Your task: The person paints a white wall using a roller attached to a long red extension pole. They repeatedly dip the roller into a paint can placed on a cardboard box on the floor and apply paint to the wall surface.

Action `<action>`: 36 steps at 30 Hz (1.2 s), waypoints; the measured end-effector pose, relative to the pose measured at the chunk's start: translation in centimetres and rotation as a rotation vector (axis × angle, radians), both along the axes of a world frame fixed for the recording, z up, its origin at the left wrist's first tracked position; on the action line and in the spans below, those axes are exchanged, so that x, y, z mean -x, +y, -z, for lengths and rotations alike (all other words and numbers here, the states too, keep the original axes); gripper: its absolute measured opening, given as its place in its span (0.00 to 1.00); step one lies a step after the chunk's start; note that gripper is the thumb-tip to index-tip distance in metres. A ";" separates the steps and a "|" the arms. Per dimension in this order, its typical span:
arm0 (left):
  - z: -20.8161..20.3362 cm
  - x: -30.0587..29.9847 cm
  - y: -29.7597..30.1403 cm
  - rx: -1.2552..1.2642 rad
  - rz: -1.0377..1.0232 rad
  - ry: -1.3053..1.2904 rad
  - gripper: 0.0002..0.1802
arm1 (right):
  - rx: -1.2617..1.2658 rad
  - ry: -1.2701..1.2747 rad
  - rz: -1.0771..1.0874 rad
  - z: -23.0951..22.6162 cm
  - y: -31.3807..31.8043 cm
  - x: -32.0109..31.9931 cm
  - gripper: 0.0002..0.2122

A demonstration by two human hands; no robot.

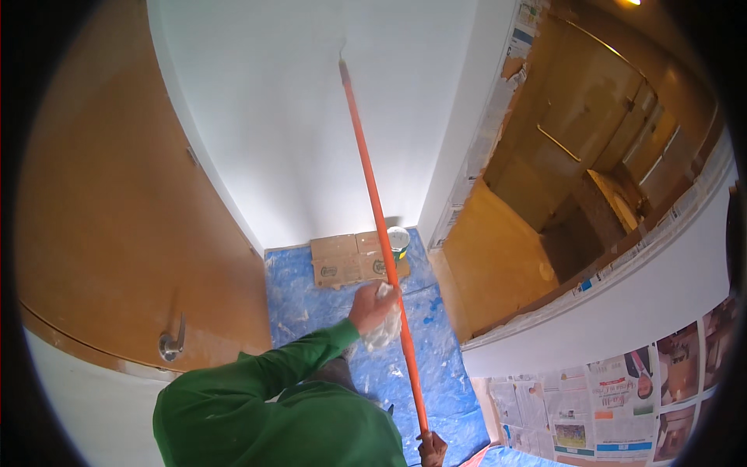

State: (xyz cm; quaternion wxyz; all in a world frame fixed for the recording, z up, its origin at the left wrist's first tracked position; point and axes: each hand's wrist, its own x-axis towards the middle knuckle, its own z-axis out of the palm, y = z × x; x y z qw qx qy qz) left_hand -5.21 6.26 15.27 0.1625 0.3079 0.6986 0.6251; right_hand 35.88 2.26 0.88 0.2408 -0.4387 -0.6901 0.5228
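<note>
A long orange extension pole (370,183) slants from the lower middle of the view up to the white wall ahead. At its top a thin wire frame shows; the roller itself hardly stands out against the white. My left hand (372,307) grips the pole partway along, with a whitish crumpled cloth or plastic (383,330) hanging beneath the palm. Lower down, close to the bottom edge, my right hand (433,449) is wrapped round the pole's butt end. Green sleeves cover my arms.
Blue sheeting (459,342) spattered with paint covers the floor. Flattened cardboard (342,258) and a paint bucket (398,243) sit by the wall. A wooden door (140,187) with a lever handle (173,342) is at left. Newspaper (568,412) lines the right side, beside an open doorway.
</note>
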 end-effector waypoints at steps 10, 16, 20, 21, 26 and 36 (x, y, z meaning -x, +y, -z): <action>5.9 -2.4 -0.8 0.238 0.190 -0.301 0.14 | 0.228 -0.121 0.058 0.7 -0.9 -4.5 0.16; 3.6 -1.4 0.2 0.221 0.182 -0.241 0.16 | 0.229 -0.031 0.064 2.1 -0.1 -2.6 0.17; 3.9 0.1 0.7 0.184 0.190 -0.159 0.17 | 0.162 0.135 0.097 2.1 0.3 -0.8 0.17; 3.2 0.0 0.9 0.131 0.149 -0.075 0.17 | 0.128 0.106 0.082 2.8 0.6 -0.7 0.17; -3.8 1.2 0.9 0.127 0.085 -0.012 0.19 | 0.300 0.265 0.043 0.6 1.4 3.7 0.17; -8.9 4.6 1.9 0.034 0.073 -0.109 0.18 | -0.018 0.165 0.024 -3.3 2.6 8.9 0.20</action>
